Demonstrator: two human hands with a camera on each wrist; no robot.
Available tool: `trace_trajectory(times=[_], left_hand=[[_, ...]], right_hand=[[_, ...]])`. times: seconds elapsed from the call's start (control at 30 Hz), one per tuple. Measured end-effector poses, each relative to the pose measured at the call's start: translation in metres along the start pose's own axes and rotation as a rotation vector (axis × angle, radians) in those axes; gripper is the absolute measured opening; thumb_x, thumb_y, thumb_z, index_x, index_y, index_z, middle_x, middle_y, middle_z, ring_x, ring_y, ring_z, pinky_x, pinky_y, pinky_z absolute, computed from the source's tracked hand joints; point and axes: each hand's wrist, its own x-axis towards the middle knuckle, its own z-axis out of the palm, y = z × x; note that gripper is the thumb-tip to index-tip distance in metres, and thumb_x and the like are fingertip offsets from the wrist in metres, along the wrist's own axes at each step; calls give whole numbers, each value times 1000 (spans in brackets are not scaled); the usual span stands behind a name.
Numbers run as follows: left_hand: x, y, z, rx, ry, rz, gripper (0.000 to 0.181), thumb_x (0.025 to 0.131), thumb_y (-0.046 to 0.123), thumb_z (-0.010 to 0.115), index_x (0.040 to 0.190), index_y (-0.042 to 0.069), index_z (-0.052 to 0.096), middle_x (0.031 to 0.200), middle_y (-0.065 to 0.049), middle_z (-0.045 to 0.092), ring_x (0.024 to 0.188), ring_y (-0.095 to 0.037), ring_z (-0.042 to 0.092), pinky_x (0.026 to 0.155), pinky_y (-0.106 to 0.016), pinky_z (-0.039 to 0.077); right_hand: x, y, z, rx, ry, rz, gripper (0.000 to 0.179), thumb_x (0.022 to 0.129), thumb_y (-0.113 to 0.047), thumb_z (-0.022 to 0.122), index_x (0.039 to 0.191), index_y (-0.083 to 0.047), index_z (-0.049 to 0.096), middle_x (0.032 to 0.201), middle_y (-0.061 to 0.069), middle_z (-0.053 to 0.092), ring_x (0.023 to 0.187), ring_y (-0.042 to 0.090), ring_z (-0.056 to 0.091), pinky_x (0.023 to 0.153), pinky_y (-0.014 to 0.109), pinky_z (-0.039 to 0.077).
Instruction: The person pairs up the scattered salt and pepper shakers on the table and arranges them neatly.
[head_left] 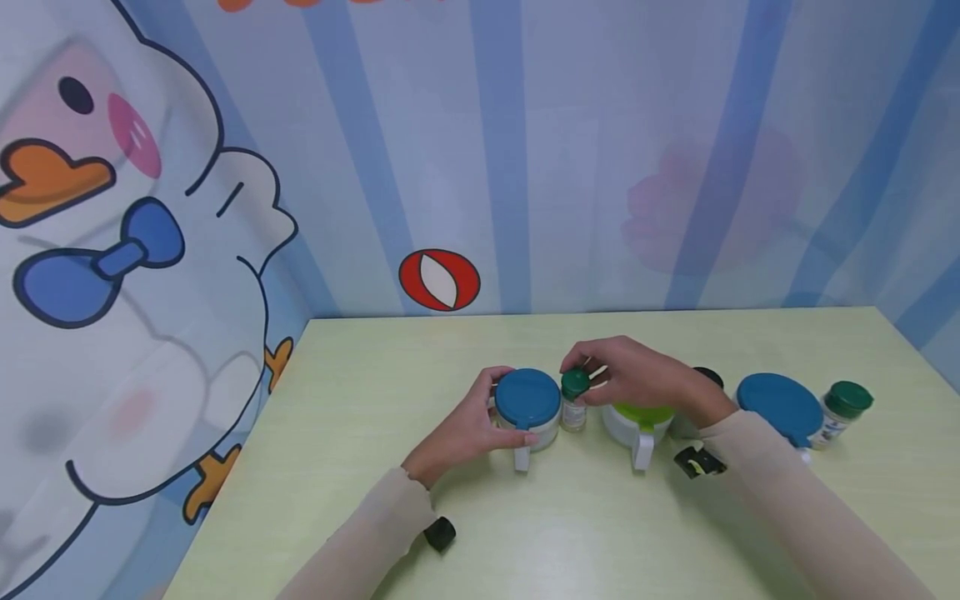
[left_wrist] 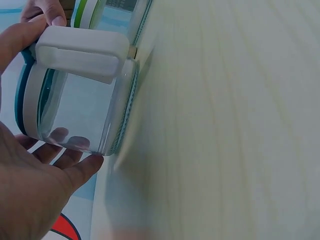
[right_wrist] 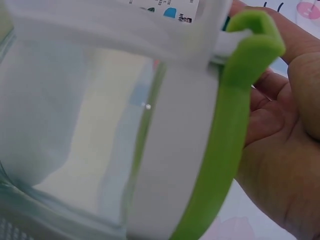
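Observation:
My left hand point(head_left: 468, 429) grips a clear jar with a blue lid point(head_left: 528, 398) and a white handle that points toward me. In the left wrist view its fingers and thumb spread around the glass jar point(left_wrist: 82, 107). Just right of that jar, my right hand point(head_left: 633, 371) pinches the green cap of a small shaker bottle point(head_left: 574, 385), which stands upright close beside the jar. Below the right hand is a jar with a lime-green lid point(head_left: 643, 421); this green-lidded jar point(right_wrist: 175, 145) fills much of the right wrist view and mostly hides the bottle there.
Past the right forearm stand another blue-lidded jar point(head_left: 780, 407) and a larger green-capped bottle point(head_left: 847, 404). A dark-lidded container point(head_left: 708, 377) is partly hidden behind the right wrist. The pale table point(head_left: 360, 400) meets a printed backdrop point(head_left: 570, 167) at its far edge.

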Motion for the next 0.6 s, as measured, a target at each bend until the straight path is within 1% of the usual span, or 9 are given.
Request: trace_trajectory(times=[0.37, 0.6], left_hand=[[2, 1, -3, 10, -7, -11, 94, 81, 37, 87, 152, 24, 27, 155, -2, 34, 145, -31, 35, 115, -56, 38], [1, 3, -2, 11, -2, -35, 95, 80, 38, 87, 152, 25, 27, 156, -2, 34, 146, -33, 35, 113, -56, 40]], right_hand=[[1, 0, 0, -5, 8, -8, 37, 90, -11, 77, 124, -5, 64, 117, 4, 68, 112, 26, 68, 93, 40, 58], [2, 1, 1, -7, 12, 8, 36, 90, -12, 77, 124, -12, 64, 116, 0, 68, 113, 24, 67, 94, 38, 58]])
